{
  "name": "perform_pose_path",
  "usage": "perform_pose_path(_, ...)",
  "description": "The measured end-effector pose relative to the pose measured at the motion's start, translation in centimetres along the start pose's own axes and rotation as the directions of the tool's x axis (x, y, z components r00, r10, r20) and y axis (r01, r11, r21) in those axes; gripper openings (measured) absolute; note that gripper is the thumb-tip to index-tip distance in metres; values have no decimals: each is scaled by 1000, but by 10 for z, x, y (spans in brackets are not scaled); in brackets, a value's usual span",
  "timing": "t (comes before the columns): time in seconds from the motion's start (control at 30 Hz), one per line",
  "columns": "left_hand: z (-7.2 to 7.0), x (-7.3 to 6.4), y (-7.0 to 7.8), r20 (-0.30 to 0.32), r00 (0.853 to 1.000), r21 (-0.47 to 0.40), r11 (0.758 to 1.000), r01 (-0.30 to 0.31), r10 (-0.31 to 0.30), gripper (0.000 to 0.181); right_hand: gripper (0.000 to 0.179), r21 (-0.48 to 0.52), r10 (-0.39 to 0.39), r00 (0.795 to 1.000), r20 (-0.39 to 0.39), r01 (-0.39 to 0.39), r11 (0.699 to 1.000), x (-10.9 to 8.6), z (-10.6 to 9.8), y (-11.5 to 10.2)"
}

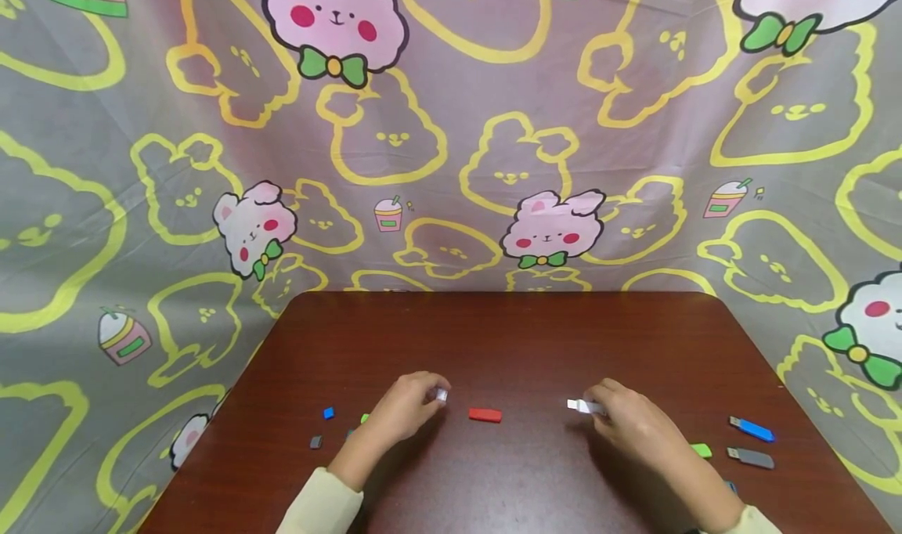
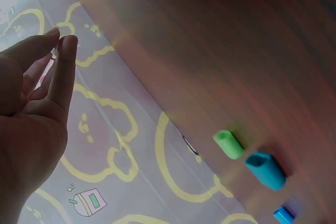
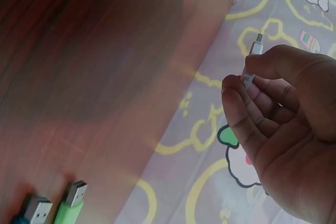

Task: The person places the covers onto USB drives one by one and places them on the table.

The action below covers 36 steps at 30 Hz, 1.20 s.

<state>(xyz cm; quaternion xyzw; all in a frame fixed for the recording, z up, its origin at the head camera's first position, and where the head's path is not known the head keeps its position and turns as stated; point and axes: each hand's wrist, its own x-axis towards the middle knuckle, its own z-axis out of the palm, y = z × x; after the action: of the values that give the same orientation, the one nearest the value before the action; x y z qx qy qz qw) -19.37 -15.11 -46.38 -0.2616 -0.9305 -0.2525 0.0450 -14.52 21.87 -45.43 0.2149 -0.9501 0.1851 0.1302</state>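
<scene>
My left hand (image 1: pixel 403 410) pinches a small white cap (image 1: pixel 441 395) over the left-middle of the table. In the left wrist view, the fingers hide that cap. Out to the right, my right hand (image 1: pixel 630 420) holds a white USB flash drive (image 1: pixel 582 405) between thumb and fingers, its plug uncovered and pointing left toward the other hand. The right wrist view shows the same white drive (image 3: pixel 255 48) sticking out past the fingertips. On the tabletop between the two hands lies a red USB flash drive (image 1: pixel 485 415).
Loose caps lie left on the brown table (image 1: pixel 493 330): blue (image 1: pixel 329 413), grey (image 1: pixel 315 442), green (image 2: pixel 228 144) and teal (image 2: pixel 266 171). Uncapped drives lie right: blue (image 1: pixel 752 429), grey (image 1: pixel 751 459), green (image 3: pixel 69 211) and teal (image 3: pixel 38 211). A patterned cloth (image 1: pixel 451 205) hangs behind.
</scene>
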Motion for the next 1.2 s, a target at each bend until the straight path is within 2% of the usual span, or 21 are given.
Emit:
perform_pose_path(0.13, 3, 2, 4, 17, 1000, -13, 1000, -4, 4, 19, 24, -2, -2, 1000, 5, 2, 1000, 2, 3, -4)
perform_pose_path(0.23, 6, 2, 7, 36, 999, -29, 999, 15, -14, 21, 24, 6, -14, 1000, -1, 14, 1000, 2, 5, -7)
perform_pose_path(0.43, 10, 2, 14, 51, 999, -35, 999, 2, 0, 18, 24, 4, -76, 996, -40, 76, 997, 6, 9, -15)
perform_pose_path(0.63, 15, 5, 20, 74, 997, -50, 999, -14, 17, 15, 25, 3, -99, 995, -34, 99, 995, 10, 11, -23)
perform_pose_path(0.9, 19, 6, 26, 174, 984, -73, 997, -14, 27, 15, 27, 23, -159, 987, -26, 159, 987, 13, 17, -29)
perform_pose_path(1.2, 20, 6, 29, 159, 986, -69, 997, -36, 47, 16, 27, 21, -176, 983, -53, 177, 984, 14, 22, -34)
